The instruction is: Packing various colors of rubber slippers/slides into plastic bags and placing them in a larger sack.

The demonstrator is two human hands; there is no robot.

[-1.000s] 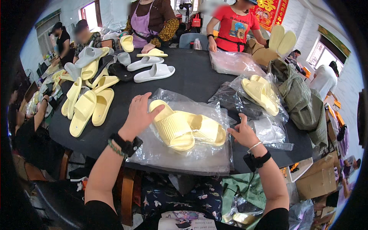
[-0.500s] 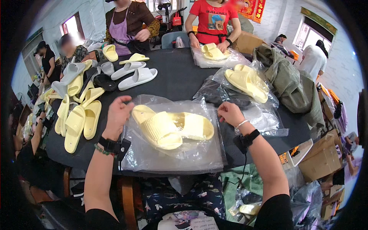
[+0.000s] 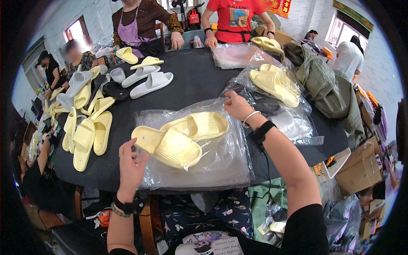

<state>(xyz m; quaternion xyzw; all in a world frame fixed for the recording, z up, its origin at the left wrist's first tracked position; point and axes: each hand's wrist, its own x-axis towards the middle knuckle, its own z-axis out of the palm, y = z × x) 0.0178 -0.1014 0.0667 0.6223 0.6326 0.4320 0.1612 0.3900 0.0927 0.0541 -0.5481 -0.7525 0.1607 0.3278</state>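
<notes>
Between left hand (image 3: 129,168) and right hand (image 3: 237,105) lie bagged yellow slippers (image 3: 180,138).

Two yellow slippers (image 3: 178,138) in one clear bag (image 3: 212,168) — two white slippers (image 3: 146,80)

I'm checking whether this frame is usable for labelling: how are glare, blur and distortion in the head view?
Head view: strong fisheye, the black table edge bows and the corners go dark; windows at upper right are blown out; the clear bag over the yellow slippers shows white glints but the slippers stay readable; left hand and right hand are sharp, with little motion blur.
</notes>
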